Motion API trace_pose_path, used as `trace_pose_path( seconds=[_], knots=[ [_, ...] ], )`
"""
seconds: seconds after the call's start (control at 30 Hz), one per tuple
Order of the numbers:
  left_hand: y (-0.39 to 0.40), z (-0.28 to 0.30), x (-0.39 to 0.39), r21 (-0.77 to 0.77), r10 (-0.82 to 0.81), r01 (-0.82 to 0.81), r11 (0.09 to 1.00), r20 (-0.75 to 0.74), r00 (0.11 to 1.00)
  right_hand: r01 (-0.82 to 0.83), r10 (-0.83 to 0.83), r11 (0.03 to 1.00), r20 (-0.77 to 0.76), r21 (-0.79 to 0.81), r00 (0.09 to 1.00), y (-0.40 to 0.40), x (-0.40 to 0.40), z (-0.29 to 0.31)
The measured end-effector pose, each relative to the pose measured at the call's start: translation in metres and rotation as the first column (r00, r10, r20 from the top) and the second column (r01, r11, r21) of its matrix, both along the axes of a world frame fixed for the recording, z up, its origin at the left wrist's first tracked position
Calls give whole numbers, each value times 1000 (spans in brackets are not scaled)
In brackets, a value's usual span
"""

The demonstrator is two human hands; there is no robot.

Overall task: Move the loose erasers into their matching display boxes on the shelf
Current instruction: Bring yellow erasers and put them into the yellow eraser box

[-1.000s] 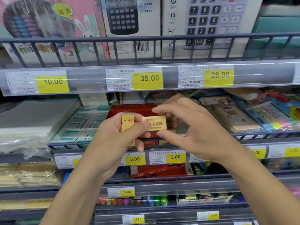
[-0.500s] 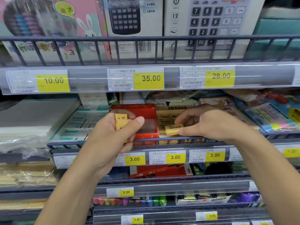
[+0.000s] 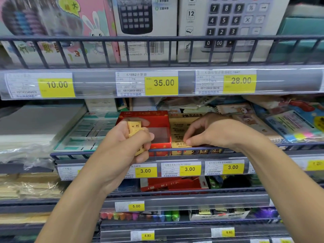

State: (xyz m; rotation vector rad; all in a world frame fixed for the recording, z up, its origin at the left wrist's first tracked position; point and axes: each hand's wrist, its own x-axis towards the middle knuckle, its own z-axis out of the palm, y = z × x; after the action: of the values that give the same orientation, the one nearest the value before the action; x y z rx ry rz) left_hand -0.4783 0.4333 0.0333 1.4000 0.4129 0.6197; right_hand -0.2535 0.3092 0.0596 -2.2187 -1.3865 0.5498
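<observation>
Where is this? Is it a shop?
Most likely a stationery shop. Yellow price tags run along the shelf edges, boxed calculators stand on the top shelf, and the left hand holds yellow erasers beside a red display box.

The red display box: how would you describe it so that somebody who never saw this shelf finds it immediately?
Find the shelf rail with the yellow 3.00 price tags; the row of goods just above it holds the red display box, near the middle. It sits between teal-and-white packs on its left and a yellow display box on its right. It is the only red box in that row and looks almost empty.
</observation>
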Motion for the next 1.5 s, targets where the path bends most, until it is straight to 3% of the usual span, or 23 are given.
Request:
trace_pose_path(
  seconds=[0.23, 0.33, 0.4, 0.47, 0.6, 0.8, 0.93, 1.03, 1.1, 1.23, 1.43, 1.5],
  knots=[
    [-2, 0, 1, -35, -81, 83, 996, 47, 996, 25, -25, 1000, 75, 4, 997, 9, -5, -2],
    [-7, 1, 1, -44, -105, 107, 993, 56, 993, 9, -19, 957, 34, 290, 999, 1, -17, -3],
    [-12, 2, 3, -48, -92, 96, 994, 78, 993, -91, 143, 876, -74, 473, 987, -6, -35, -2],
    [-17, 3, 7, -59, -95, 101, 993, 108, 990, -188, 288, 813, -99, 551, 952, -9, -54, -2],
    [-24, 5, 8, -25, -148, 151, 988, 84, 985, -297, 242, 803, 172, 517, 955, -8, -74, -8],
    [-23, 3, 7, -60, -107, 110, 992, 54, 993, -316, 176, 718, 277, 621, 945, -8, -84, -12],
    [-20, 0, 4, -43, -85, 87, 995, 58, 995, -191, 92, 674, 175, 714, 980, -12, -81, -9],
    [-20, -1, 3, -13, -88, 89, 996, 57, 994, -114, 186, 694, -24, 711, 982, -13, -79, -5],
    [-20, 0, 1, 39, -105, 103, 994, 47, 993, -114, 228, 700, -69, 705, 971, -15, -78, -3],
    [-22, 0, -1, 62, -114, 112, 992, 25, 993, -137, 235, 733, -59, 666, 970, -21, -77, -4],
    [-24, 0, 1, 72, -130, 128, 989, 11, 992, -164, 147, 713, 83, 681, 986, -22, -77, -6],
    [-24, 1, 1, 86, -125, 124, 989, 6, 992, -128, 155, 719, 21, 683, 988, -22, -73, -5]
  ],
)
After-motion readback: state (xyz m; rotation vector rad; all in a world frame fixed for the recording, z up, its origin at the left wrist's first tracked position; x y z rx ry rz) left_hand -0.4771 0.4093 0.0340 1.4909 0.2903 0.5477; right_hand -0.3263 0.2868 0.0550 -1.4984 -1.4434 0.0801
